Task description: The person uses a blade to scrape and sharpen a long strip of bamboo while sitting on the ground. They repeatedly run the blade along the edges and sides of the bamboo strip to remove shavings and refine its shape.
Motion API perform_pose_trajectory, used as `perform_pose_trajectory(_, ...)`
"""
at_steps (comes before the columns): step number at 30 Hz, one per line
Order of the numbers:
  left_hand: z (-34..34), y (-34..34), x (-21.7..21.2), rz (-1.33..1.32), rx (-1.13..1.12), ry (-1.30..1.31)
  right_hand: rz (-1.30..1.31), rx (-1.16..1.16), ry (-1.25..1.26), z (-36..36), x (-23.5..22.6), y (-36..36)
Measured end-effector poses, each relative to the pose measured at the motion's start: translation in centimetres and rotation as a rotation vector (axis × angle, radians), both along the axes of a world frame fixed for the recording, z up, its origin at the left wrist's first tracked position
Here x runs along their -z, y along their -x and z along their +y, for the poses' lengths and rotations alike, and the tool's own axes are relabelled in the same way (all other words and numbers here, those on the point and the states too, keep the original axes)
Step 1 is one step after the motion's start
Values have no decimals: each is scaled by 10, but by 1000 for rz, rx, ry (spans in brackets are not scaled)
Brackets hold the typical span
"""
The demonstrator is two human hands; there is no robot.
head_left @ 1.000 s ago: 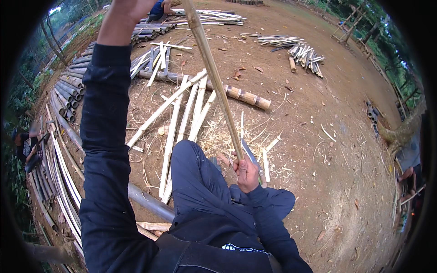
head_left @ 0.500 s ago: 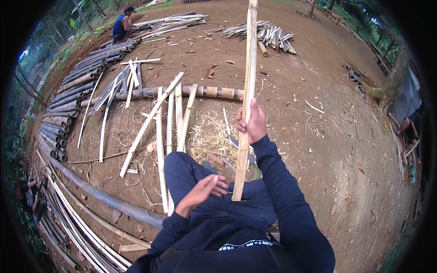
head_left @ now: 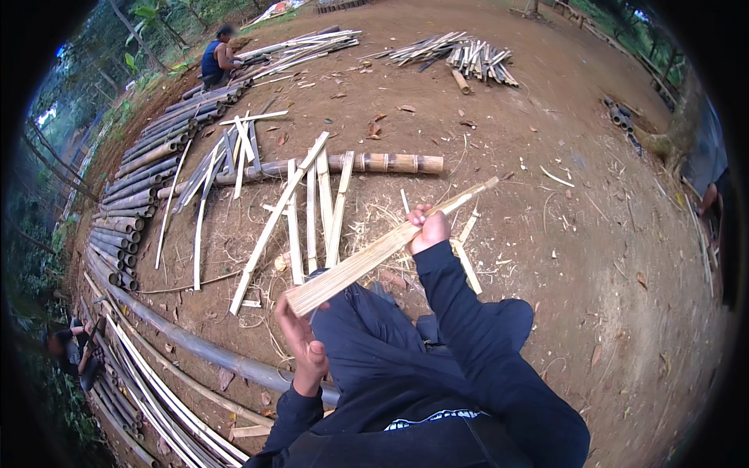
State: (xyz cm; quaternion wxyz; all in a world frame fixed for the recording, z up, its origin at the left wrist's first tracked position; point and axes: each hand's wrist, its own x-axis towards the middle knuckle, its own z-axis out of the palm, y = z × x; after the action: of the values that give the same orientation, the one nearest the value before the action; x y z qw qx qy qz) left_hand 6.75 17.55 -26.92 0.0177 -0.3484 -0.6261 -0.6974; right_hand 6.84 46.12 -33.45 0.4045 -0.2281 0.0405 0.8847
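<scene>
A pale split bamboo slat (head_left: 355, 264) lies slantwise across the space above my legs, its wide end at the left and its narrow end pointing right and away. My right hand (head_left: 431, 231) is closed around it right of its middle. At the wide end is my left hand (head_left: 303, 342), fingers stretched and thumb apart. Its fingertips are partly hidden by the slat's end, and whether they touch it I cannot tell. Several more pale slats (head_left: 292, 226) lean on a thick bamboo pole (head_left: 390, 163) on the ground ahead.
Dark bamboo poles (head_left: 129, 210) line the left side, with a long pole (head_left: 195, 343) and thin strips (head_left: 148, 374) nearer me. Cut pieces (head_left: 480, 61) are heaped farther off. One person (head_left: 218, 58) crouches at the far left, another (head_left: 82, 351) sits at the left edge.
The slat has swung from nearly upright to a low slant, its near end moving left and its far end dropping right. My left hand has moved left to that end.
</scene>
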Motion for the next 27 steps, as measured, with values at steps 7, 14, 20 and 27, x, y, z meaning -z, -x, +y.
perform_pose_trajectory(7,59,-1,-108,143,-18,-664,75,-163,-60,-130,-58,-12)
perform_pose_trajectory(14,21,17,-212,265,-218,-713,133,-793,-629,-150,-80,-34)
perform_pose_trajectory(20,-16,66,-279,318,160,-572,-875,-811,-1360,-65,123,-73)
perform_pose_trajectory(27,11,89,-287,233,265,-552,-1937,-822,-1370,23,274,-214)
